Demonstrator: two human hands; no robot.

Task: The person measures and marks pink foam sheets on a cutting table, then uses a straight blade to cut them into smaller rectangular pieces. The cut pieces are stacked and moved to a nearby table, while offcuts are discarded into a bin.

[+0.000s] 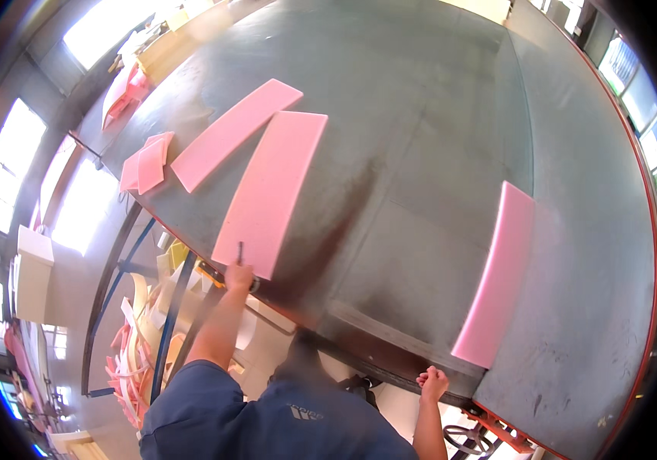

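At the lower right of the frame, the right hand (432, 382) is curled by the near edge of the table (435, 153), just below a pink strip (501, 284); whether it grips anything, I cannot tell. The left hand (239, 277), well apart from it at lower left of centre, closes around a thin dark tool (240, 251) over the near end of a wide pink sheet (271, 192). If the tool is sharp, a slip could nick the sheet; a tug could pull that end over the edge. A knock might also shift the slanted pink sheet (236, 134) close behind.

The grey tabletop shows seams and dark brownish smears mid-frame. Offcuts (121, 360) heap at lower left; bright windows (10, 165) stand at far left.
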